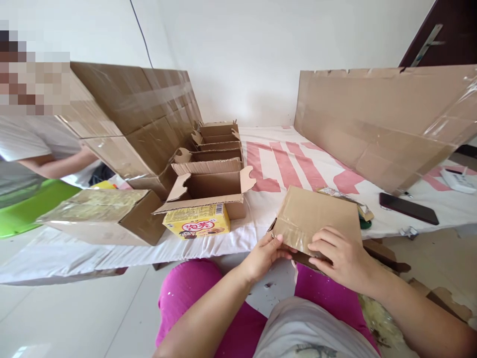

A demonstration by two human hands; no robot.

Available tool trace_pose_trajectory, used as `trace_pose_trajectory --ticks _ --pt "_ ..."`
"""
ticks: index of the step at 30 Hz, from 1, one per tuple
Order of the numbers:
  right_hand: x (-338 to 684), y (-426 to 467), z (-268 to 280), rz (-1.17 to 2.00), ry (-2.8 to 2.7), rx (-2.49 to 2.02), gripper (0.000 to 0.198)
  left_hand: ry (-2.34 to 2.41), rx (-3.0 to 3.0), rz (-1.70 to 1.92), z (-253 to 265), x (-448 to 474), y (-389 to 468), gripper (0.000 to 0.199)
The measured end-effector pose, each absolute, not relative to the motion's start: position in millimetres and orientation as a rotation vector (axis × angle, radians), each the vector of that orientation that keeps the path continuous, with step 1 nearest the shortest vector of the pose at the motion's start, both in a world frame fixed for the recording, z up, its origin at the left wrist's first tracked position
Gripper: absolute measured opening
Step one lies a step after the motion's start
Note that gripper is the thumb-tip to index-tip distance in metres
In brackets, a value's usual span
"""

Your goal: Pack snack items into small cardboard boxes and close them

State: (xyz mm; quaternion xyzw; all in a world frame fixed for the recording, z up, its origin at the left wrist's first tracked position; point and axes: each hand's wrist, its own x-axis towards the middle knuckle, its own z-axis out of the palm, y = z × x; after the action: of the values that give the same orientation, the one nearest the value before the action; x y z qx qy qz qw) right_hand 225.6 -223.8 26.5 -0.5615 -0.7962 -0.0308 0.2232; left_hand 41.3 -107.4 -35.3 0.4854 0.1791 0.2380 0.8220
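**Plain Carton in Hand, Yellow "泡芙" Box at Nine O'Clock**

The plain carton (322, 211) sits at the near edge of the cloth-covered bench (257, 214). The left hand (269, 253) is clamped on its seven-o'clock corner; the right hand (339, 253) lies bent over the near side at six, though whether it grips I cannot tell. From the carton, the yellow box (201, 223), lettered "泡芙" in red with a barcode, is at nine, open boxes (216, 154) at ten, a phone (409, 208) at three.
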Motion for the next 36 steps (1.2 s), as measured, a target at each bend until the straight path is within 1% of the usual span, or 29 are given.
trace_pose_trajectory --ticks 3,6,11,18,26,32,36 --pt "224 -221 28 0.027 -2.208 -1.58 0.008 0.388 0.814 0.546 -41 48 -112 0.034" --pt "218 -214 26 0.069 -2.11 -1.613 0.017 0.403 0.756 0.551 -43 52 -116 0.034" --pt "205 -202 13 -0.005 -1.931 -1.723 0.026 0.392 0.753 0.578 -41 52 -116 0.036" --pt "197 -200 3 -0.098 -1.943 -1.806 0.021 0.344 0.814 0.582 -45 49 -116 0.037" --pt "196 -201 5 -0.055 -1.951 -1.812 0.012 0.314 0.845 0.596 -46 49 -117 0.036" --pt "200 -199 6 -0.014 -1.88 -1.749 0.019 0.286 0.856 0.607 -46 49 -115 0.035" --pt "201 -196 8 0.005 -1.915 -1.778 0.01 0.273 0.889 0.595 -50 49 -116 0.033"
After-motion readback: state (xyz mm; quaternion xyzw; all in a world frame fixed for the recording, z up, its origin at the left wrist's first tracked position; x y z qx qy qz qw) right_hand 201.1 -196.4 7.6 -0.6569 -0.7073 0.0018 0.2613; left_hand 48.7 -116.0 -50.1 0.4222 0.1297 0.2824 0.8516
